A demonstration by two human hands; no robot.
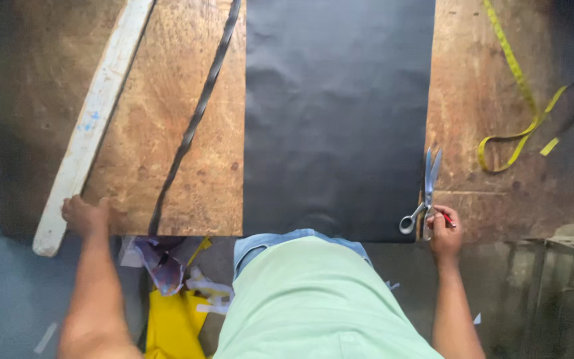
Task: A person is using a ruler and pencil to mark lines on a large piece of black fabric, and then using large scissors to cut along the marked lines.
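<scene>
A wide sheet of black material (337,113) lies flat across the middle of a worn wooden table (167,119). My right hand (444,231) rests at the sheet's near right corner, holding a thin red pen or pencil, its fingers touching the handles of silver scissors (426,189). The scissors lie on the table along the sheet's right edge, blades slightly apart and pointing away from me. My left hand (84,214) grips the table's near edge, next to the near end of a long white wooden slat (91,123).
A narrow dark strip (197,113) runs diagonally between the slat and the sheet. A yellow measuring tape (523,110) loops on the table's right side. Yellow fabric and scraps (174,312) lie on the floor below the table. A metal frame (566,279) stands at lower right.
</scene>
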